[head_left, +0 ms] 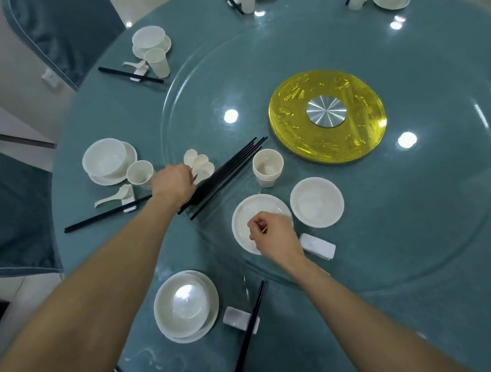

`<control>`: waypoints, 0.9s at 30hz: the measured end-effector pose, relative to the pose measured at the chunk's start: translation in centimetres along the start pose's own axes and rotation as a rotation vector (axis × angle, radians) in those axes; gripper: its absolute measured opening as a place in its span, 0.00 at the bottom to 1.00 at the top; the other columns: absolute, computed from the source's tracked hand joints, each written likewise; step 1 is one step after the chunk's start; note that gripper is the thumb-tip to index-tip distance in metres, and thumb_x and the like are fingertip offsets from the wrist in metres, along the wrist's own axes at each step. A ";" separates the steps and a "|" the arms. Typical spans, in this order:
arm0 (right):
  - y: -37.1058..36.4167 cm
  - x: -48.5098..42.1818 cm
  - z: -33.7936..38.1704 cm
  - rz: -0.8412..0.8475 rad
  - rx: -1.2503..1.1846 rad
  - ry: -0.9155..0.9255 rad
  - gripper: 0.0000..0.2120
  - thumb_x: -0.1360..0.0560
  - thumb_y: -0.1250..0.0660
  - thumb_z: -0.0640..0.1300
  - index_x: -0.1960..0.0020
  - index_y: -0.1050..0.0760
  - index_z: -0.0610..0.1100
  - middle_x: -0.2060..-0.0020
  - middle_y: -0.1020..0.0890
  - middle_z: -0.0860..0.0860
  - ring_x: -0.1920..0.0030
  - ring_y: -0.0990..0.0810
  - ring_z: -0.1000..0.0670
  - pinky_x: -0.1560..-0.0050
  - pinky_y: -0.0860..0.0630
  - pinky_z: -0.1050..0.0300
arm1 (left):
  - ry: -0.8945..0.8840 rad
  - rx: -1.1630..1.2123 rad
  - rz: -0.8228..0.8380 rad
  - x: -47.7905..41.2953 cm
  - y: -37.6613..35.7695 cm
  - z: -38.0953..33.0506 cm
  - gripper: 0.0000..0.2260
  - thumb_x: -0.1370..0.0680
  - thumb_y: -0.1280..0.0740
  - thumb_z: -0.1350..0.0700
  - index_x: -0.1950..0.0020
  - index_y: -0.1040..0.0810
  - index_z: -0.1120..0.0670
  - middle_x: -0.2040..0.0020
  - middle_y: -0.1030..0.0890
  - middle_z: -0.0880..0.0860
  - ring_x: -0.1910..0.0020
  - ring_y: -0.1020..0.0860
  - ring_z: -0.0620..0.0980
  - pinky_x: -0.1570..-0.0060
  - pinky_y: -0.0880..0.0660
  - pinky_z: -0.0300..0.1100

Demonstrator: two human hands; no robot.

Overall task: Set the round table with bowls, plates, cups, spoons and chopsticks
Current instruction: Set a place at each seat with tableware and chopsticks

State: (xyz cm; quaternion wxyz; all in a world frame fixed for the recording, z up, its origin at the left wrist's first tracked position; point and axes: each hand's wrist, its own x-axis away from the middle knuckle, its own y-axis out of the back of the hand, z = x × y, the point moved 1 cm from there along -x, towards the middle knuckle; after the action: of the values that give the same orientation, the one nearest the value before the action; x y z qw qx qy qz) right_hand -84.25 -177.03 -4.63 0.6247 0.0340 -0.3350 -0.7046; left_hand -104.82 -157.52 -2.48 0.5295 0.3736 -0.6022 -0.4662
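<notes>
Spoons [199, 162] lie heaped left of centre on the glass turntable [410, 205], just beside a bundle of black chopsticks [229, 169]. The left hand [173, 184] rests at the near end of both. Its fingers curl down out of sight, so I cannot tell whether its grip is clamped on anything. The right hand [275, 235] hovers over a white plate [248, 211] at lower centre, thumb and forefinger drawn together. Whether that grip holds something cannot be told. Right of the plate sit a bowl [317, 202] and a white chopstick rest [317, 246], with a stack of cups [267, 167] above. At the bottom of the frame, on the teal surface [107, 113], stands a bowl on a plate [185, 305].
</notes>
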 end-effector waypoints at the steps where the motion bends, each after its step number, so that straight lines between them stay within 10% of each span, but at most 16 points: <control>1: 0.0 0.1 0.0 -0.002 0.000 0.002 0.08 0.18 0.33 0.45 0.51 0.17 0.45 0.63 0.14 0.53 0.60 0.15 0.50 0.53 0.16 0.45 | 0.000 -0.017 0.005 -0.1 0.0 -0.1 0.04 0.22 0.30 0.54 0.51 0.17 0.51 0.56 0.17 0.55 0.56 0.18 0.61 0.54 0.20 0.48; 27: 0.9 5.7 -0.7 0.009 0.107 0.041 0.08 0.19 0.33 0.46 0.51 0.17 0.45 0.60 0.12 0.50 0.58 0.14 0.46 0.49 0.17 0.47 | 0.215 0.541 0.067 22.7 -4.0 1.6 0.03 0.21 0.24 0.50 0.55 0.11 0.45 0.60 0.13 0.44 0.59 0.17 0.47 0.60 0.24 0.41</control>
State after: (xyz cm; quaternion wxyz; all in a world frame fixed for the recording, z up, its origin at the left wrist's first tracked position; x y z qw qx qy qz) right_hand -84.38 -182.52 -2.62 0.6319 0.0803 -0.3592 -0.6821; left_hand -110.24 -179.87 0.24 0.4866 0.5284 -0.6571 -0.2284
